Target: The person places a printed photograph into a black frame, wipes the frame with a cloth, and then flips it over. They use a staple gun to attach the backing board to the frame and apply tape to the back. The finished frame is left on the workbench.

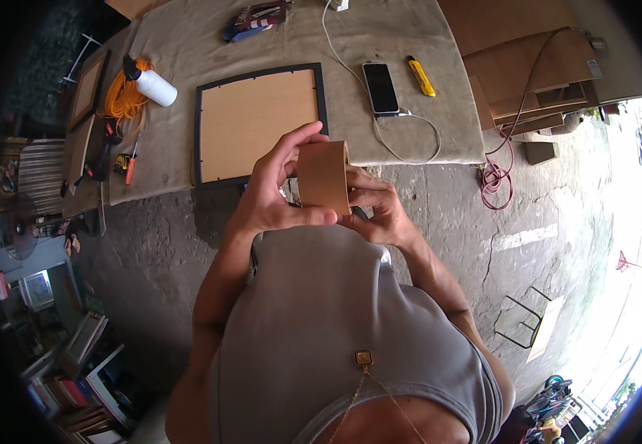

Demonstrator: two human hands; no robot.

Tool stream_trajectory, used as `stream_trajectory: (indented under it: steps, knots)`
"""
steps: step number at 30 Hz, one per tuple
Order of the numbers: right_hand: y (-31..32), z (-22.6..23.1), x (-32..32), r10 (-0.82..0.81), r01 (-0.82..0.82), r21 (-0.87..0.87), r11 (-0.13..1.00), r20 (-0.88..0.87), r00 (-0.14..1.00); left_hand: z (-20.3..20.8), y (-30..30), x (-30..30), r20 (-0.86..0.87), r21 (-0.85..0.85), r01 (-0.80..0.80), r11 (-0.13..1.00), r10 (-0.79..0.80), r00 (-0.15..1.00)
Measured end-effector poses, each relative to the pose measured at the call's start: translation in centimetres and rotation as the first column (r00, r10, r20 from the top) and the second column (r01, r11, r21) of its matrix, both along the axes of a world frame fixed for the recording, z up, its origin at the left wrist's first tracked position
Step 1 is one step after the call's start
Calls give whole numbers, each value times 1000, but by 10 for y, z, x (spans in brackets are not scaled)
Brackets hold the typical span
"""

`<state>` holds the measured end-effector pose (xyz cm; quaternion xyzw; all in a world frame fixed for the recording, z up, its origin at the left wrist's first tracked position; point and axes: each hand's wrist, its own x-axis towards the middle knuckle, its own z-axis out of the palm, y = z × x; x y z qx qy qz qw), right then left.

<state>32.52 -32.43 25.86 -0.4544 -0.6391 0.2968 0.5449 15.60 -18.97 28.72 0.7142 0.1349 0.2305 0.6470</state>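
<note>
Both hands hold a wide roll of brown tape (322,179) in front of my chest, just off the table's near edge. My left hand (271,198) grips its left side, thumb along the bottom and fingers behind. On the other side, my right hand (382,209) has its thumb at the lower edge and its fingers at the roll's open end, partly hidden by it. Beyond the roll, a black picture frame (319,92) lies back up on the table, with a tan backing board (254,122) inside it.
The cloth-covered table (439,137) bears a phone (380,89) with a white cable, a yellow utility knife (422,77), a white spray bottle (156,87), a coiled orange hose (122,96) and a screwdriver (131,169). Brown boards (536,74) stand at the right.
</note>
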Motion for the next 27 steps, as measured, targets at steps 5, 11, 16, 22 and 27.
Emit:
stream_trajectory:
  steps: [5,11,16,22,27]
  knots:
    - [-22,6,1,-25,12,-62,998,-203,979,19,-17,10,62,591,-77,803,50,997]
    - [-34,2,-4,-45,18,-84,996,-331,942,28,-22,13,142,577,-118,808,43,989]
    - [-34,-3,-8,-39,-2,-82,997,-500,865,16,-22,12,135,746,-99,658,-3,991]
    - [-37,7,-15,-56,-134,-207,969,-715,697,29,-26,6,173,795,-180,580,68,983]
    - [-32,4,-17,-33,-57,-150,987,-534,845,18,-19,-7,0,313,-41,949,44,999]
